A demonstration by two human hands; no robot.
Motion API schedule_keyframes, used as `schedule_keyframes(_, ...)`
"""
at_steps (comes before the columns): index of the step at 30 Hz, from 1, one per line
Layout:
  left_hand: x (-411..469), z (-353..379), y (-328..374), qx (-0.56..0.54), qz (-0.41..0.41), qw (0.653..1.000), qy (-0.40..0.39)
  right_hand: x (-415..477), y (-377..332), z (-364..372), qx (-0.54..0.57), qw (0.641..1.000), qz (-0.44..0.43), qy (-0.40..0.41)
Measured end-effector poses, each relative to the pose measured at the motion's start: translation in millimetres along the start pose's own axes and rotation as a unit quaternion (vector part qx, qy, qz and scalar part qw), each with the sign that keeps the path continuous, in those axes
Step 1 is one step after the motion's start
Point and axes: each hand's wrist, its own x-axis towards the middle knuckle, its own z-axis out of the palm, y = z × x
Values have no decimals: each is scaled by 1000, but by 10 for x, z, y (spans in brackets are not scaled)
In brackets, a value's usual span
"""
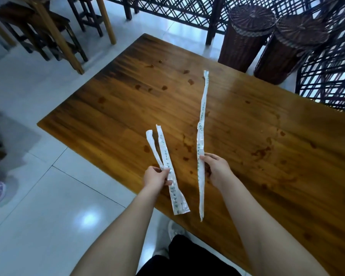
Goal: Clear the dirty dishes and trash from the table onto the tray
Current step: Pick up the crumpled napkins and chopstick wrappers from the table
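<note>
— Black trousers [187, 259] and a pale shoe [174, 229] sit lowest in view; above them both forearms reach over the near edge of the wooden table [127, 96]. What's in hand?

— Trash only; paper sleeves. The right hand [216, 168] pinches a long wrapper [202, 116], thumb and fingers curled round it roughly a third up from its near end; the left hand [157, 175] grips the shorter strips [164, 154] where they meet, fingers closed on them. All are held in the air above the table's near side; none lies on the wood.

— How will they handle?

— Feather-light, I'd judge, and thin enough to tear or slip; the long one stands nearly straight, so its crease lends some stiffness. Bunching the lot in one fist should carry better than holding an end.

— Which way do they point?

— The long wrapper's axis runs away from the person, its far tip leaning slightly right toward the wicker baskets [245, 36]; the shorter strips slant from lower right to upper left, splaying into a narrow V above the fingers, with one wide tail below. Whether that's two sleeves or one split, I can't tell.

— And the tray?

— Not in view; only brown stains [261, 152] mark the tabletop.
</note>
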Motion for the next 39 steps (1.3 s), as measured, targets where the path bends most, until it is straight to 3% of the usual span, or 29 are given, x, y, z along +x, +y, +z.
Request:
schedule_keyframes(5,38,93,-27,125,40,988,76,52,-40,-8,-23,1000,-6,-4)
schedule_keyframes(15,41,126,-21,147,48,983,101,111,5,-71,-18,1000,2,6)
schedule_keyframes(21,61,72,-11,92,59,990,88,138,10,-33,-3,1000,9,-5)
schedule_keyframes(32,-11,-157,462,-11,151,988,34,147,-250,127,48,999,-10,-3)
schedule_keyframes(39,110,-189,889,-66,151,986,26,224,-508,210,63,997,-31,12)
